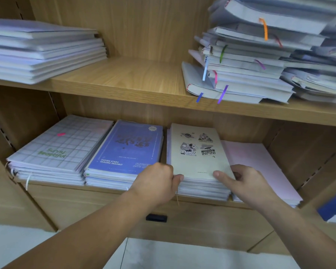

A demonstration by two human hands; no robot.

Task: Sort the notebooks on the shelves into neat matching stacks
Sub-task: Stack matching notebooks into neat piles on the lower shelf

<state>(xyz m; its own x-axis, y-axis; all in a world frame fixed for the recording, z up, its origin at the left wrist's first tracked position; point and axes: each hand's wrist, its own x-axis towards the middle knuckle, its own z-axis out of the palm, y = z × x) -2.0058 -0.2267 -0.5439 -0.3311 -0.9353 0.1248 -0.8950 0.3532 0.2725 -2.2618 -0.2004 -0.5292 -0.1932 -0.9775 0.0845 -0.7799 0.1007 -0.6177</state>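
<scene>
Scanning the lower compartment [140, 111], left to right:
- Grid-cover stack [54, 150], green lettering on top, a white ribbon hanging off its near left corner.
- Blue-cover stack [124, 150] just beside it, edges roughly flush.
- Left hand [155, 183]: fingers curled tight, thumb tip pressed on the near left corner of the beige stack [198, 152], gripping that corner. The knuckles overlap the blue stack's near right corner.
- The beige stack sits third in the row, its top cover printed with space stickers and skewed slightly against the books under it.
- Right hand [241, 181]: thumb laid flat on the top cover by the near right corner, fingers tucked down the stack's right side, clamping it.
- Pink stack [260, 167] lies lower, touching the beige one.

Upper shelf [140, 78]: a tidy pale stack [43, 49] at left, and an untidy pile [250, 61] with coloured ribbon markers at right, well apart.
</scene>
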